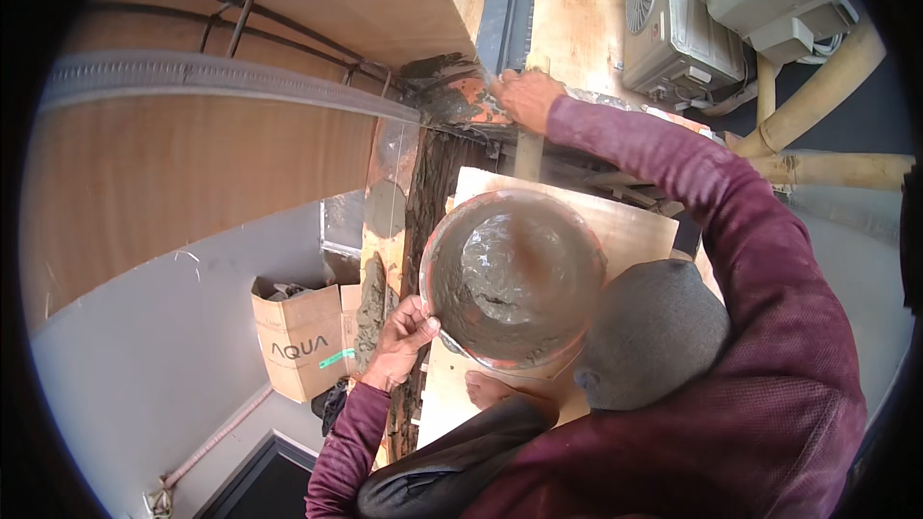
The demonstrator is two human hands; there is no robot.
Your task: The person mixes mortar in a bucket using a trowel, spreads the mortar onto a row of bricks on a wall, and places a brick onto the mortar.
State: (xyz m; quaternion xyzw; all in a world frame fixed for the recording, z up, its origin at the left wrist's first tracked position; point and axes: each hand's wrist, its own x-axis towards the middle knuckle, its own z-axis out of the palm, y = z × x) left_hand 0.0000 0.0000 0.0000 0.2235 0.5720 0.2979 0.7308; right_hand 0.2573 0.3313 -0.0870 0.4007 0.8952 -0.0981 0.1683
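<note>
My left hand (402,341) grips the rim of a round reddish bucket (426,279), its thumb over the edge. Wet grey mortar (500,269) coats the bucket's inside, with a shiny pool in the middle. My right hand (529,99) reaches far forward to the mortar-smeared brick corner (471,101). Its fingers are curled, and what they hold, if anything, cannot be made out. The bucket stands on a plywood board (635,221), near my bare foot (492,389) and grey-clad knee (659,332).
Plywood formwork (212,154) with steel bars (240,24) fills the upper left. A mortar-patched brick column (386,211) runs beside the bucket. A cardboard box (298,341) sits lower left. Air-conditioner units (683,19) and bamboo poles (817,91) crowd the upper right.
</note>
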